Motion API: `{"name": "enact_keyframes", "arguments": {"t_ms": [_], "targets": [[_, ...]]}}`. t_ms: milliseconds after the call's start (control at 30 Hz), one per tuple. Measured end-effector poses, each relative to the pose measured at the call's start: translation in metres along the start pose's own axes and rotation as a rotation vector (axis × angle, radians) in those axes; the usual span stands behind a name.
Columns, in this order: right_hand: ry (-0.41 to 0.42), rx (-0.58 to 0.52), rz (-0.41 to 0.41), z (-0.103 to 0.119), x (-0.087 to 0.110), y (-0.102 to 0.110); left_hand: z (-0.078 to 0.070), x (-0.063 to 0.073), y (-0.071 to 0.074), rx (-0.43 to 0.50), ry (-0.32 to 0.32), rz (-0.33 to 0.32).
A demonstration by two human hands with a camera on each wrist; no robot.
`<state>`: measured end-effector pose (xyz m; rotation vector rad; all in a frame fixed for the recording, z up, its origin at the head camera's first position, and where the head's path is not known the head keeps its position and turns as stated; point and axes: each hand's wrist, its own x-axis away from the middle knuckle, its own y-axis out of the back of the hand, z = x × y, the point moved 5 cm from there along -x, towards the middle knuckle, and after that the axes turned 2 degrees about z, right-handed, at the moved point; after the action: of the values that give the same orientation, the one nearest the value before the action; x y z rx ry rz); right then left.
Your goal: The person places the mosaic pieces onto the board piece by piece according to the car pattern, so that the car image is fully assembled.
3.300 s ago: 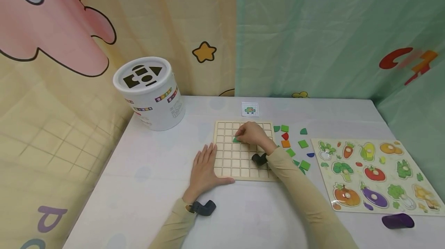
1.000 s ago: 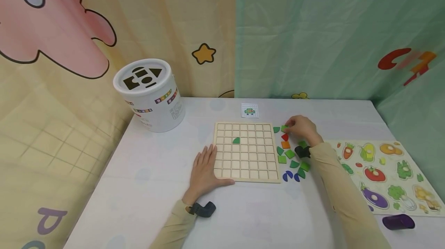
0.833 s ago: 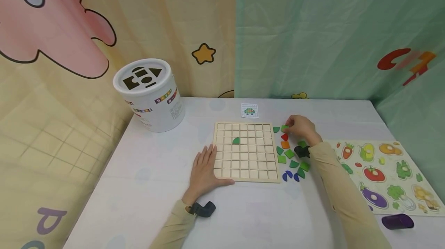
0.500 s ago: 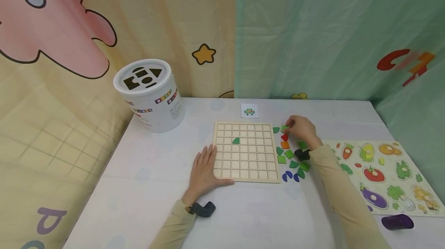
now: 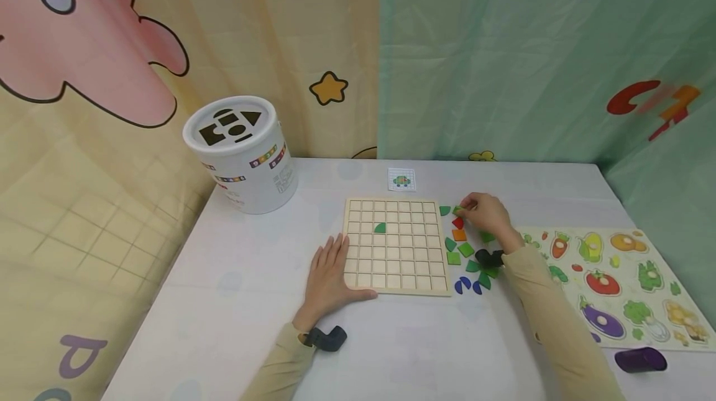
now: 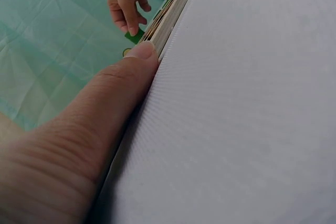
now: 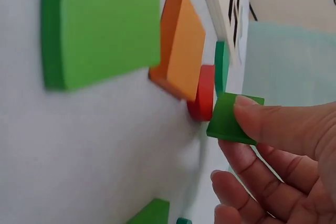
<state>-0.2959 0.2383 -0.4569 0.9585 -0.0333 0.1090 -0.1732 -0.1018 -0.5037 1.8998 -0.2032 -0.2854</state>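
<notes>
My right hand (image 5: 488,213) pinches a green square tile (image 7: 226,119) between thumb and fingers, right of the wooden grid board (image 5: 397,263). In the right wrist view the tile looks lifted and tilted. My left hand (image 5: 329,273) lies flat with fingers spread at the board's left edge, its thumb (image 6: 113,95) along the near edge. One dark green quarter-circle tile (image 5: 381,227) sits in a cell of the board. Close to the right hand lie a red tile (image 5: 458,222), an orange square tile (image 5: 458,235) and another dark green quarter-circle tile (image 5: 444,210).
Several green tiles (image 5: 465,250) and blue half-circle tiles (image 5: 477,287) lie right of the board. A small picture card (image 5: 401,180) is behind it. A white bucket (image 5: 246,171) stands back left. At right are a vegetable puzzle board (image 5: 570,289) and a purple cup (image 5: 640,360).
The right hand left the quarter-circle tile on the board and moved right to the loose tiles. It has now picked up a green square there. The left hand stays put.
</notes>
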Motion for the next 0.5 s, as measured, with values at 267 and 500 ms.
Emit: {"name": "enact_keyframes", "arguments": {"t_ms": [267,500], "targets": [[0.203,-0.046,-0.115,0.027,0.011,-0.005,0.000,0.001,0.000,0.004,0.003,0.005],[0.334,-0.142,-0.071,0.056,0.012,-0.024,0.000,0.000,0.000,0.010,0.001,0.004]]}}
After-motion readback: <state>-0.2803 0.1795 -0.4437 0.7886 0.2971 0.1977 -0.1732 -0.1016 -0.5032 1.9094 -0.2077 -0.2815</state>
